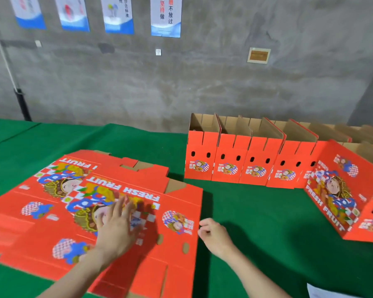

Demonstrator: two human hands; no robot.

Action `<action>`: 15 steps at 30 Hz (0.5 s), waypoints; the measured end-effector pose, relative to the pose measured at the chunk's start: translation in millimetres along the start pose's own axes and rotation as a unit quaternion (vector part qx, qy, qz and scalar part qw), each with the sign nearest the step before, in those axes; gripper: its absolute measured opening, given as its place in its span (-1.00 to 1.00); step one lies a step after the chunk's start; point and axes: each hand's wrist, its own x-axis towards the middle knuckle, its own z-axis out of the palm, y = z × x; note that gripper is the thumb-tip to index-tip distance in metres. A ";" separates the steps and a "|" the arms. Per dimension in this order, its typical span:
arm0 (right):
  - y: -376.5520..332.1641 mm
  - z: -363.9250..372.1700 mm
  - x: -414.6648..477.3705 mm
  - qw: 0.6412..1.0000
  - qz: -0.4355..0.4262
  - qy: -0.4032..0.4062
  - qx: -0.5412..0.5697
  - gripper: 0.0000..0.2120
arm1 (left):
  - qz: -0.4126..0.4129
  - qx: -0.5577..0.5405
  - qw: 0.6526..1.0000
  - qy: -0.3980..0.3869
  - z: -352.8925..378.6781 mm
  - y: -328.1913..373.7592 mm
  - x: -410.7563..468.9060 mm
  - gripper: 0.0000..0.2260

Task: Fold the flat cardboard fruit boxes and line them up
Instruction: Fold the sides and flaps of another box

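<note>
The left hand [116, 229] reaches forward from a bare forearm and lies palm down on the top flat box [177, 196] of a stack on the green tabletop [256, 211], its fingers [121, 207] straight and slightly spread; the right hand [213, 235] sits at that box's right edge, fingers [202, 224] curled, whether they pinch the edge cannot be told; folded boxes [228, 160] stand in a row behind.

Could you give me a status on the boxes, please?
Left hand flat on top flat box. Right hand curled at its edge, grip unclear. Folded boxes lined up; nothing blocking.
</note>
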 end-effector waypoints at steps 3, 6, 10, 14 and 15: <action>-7.9 15.1 3.7 0.998 0.069 -0.010 0.008 -0.53 | -0.044 -0.009 0.999 -0.025 -12.0 -15.7 13.6 -0.35; -9.5 18.9 5.4 0.979 0.159 0.031 0.121 -0.45 | -0.040 0.022 0.995 -0.085 -5.3 -24.7 13.3 -0.35; -14.2 12.1 5.7 0.917 0.254 0.069 0.299 -0.76 | -0.026 0.045 0.992 -0.113 13.7 -28.2 1.1 -0.38; -21.1 3.7 11.0 0.874 0.286 0.164 0.356 -0.64 | -0.021 0.011 0.998 -0.065 13.0 -23.2 2.5 -0.39; -22.4 -2.3 12.6 0.877 0.272 0.189 0.348 -0.69 | -0.016 -0.004 0.999 -0.046 9.1 -19.5 4.9 -0.39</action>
